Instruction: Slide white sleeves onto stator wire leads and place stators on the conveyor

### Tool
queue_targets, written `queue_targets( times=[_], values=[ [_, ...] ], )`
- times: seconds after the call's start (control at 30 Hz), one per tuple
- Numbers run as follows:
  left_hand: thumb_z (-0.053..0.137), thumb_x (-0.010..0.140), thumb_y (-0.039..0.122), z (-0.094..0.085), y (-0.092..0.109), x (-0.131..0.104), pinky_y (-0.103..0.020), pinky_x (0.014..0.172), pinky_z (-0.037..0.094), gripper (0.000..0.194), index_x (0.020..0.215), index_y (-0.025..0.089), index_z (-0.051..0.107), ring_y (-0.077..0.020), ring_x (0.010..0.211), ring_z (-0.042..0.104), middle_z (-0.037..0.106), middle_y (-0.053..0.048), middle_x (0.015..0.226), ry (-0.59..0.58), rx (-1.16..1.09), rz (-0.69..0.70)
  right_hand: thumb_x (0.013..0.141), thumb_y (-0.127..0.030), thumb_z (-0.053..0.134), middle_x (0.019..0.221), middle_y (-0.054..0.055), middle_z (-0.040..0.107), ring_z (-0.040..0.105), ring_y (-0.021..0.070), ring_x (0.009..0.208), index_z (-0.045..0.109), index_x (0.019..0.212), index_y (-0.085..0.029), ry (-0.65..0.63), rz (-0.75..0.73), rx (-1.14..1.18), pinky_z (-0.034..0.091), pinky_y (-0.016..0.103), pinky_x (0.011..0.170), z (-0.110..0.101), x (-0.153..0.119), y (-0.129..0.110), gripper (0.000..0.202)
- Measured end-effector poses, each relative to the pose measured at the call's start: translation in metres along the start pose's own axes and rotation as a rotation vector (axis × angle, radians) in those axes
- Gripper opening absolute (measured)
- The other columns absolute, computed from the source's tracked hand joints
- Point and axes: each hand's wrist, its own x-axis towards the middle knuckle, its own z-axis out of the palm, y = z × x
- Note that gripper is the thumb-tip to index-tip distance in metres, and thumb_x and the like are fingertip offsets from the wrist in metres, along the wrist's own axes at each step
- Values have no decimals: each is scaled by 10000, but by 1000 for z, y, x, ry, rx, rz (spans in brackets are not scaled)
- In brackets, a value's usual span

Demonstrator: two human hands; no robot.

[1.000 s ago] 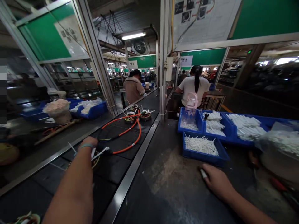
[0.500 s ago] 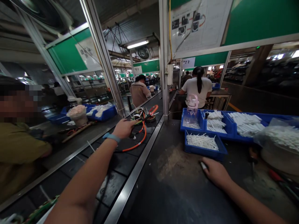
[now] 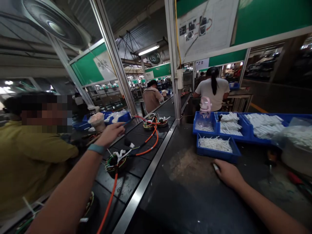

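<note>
My left hand (image 3: pixel 112 134), with a blue band at its wrist, hovers over the far side of the conveyor. Its fingers are curled together; a thin bluish line shows at their tips, and I cannot make out what they hold. Just below it lies a round wire-wound motor stator (image 3: pixel 116 165) with white sleeves, a black-and-white connector (image 3: pixel 129 143) and orange cable (image 3: pixel 149 145). Farther along sit more stators (image 3: pixel 148 126). My right hand (image 3: pixel 227 174) rests on the dark worktable with fingers folded. A white piece shows at its thumb, held or worn.
Blue bins (image 3: pixel 250 135) of white sleeves line the table's back, with a smaller bin of white ties (image 3: pixel 216 154) in front. A pink-lidded bottle (image 3: pixel 205 112) stands in one. A metal rail (image 3: pixel 143 182) edges the conveyor. Left, a co-worker in a yellow shirt (image 3: pixel 34 156) sits close.
My left hand has drawn back from the far stators, nearer to me and leftward. A stator with orange cable now shows below it. My right hand stays on the table. The view has shifted slightly.
</note>
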Motion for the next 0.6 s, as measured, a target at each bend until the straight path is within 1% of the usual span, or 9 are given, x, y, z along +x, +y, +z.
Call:
queue_targets(
  times=[0.07,0.13,0.2,0.23,0.27,0.33,0.4,0.5,0.6],
  values=[
    [462,834,316,33,23,-30,-218,613,434,382,1166,167,581,-111,591,525,642,5,735,-123,29,82,802,-202,415,1099,54,632,590,219,985,586,1046,-228,12,7,-9,419,290,776,0,0,0,299],
    [421,864,324,67,40,-63,-238,742,445,393,1217,217,556,-150,775,601,679,-10,884,-464,159,337,800,-202,424,1113,56,628,589,218,990,588,1054,-230,17,25,-13,419,286,774,0,-1,0,304],
    [538,809,410,96,45,-82,-223,780,446,439,1219,254,557,-176,906,615,675,-12,1029,-952,219,573,800,-203,431,1119,56,627,590,216,987,591,1060,-230,17,33,-13,418,281,767,-1,-1,0,306],
    [551,805,440,107,43,-85,-215,783,451,482,1249,253,530,-177,938,615,667,-15,1070,-1056,256,597,798,-200,433,1117,56,628,592,215,981,594,1057,-229,18,36,-12,417,279,761,-2,-2,-1,306],
    [528,826,449,117,38,-81,-215,805,450,486,1270,253,508,-177,973,609,652,-17,1114,-1021,311,573,796,-196,434,1115,55,629,594,214,975,597,1054,-228,19,37,-8,416,277,757,-2,-2,-1,307],
    [459,879,431,132,23,-63,-227,884,428,413,1254,266,512,-174,1053,576,612,-16,1188,-712,465,415,795,-192,431,1104,56,633,596,216,968,601,1047,-227,21,37,0,415,279,752,-4,-2,-2,306],
    [397,920,362,144,3,-39,-305,935,410,378,1253,214,496,-217,1128,526,559,-85,1248,-538,574,276,796,-191,427,1089,56,638,596,220,966,602,1041,-226,13,41,8,414,283,751,-5,-2,-2,303],
    [514,881,320,161,-29,-16,-430,929,417,375,1219,159,495,-270,1109,522,544,-147,1213,-457,718,113,792,-196,440,1073,55,643,596,221,963,598,1052,-229,9,44,25,411,283,753,-6,-1,-2,306],
    [533,883,328,173,-56,-12,-427,850,483,331,1157,144,521,-215,1004,565,552,-94,1154,-467,812,-7,792,-199,445,1077,60,641,600,222,949,599,1059,-230,17,44,34,411,280,744,-6,-1,-3,310]
  ],
)
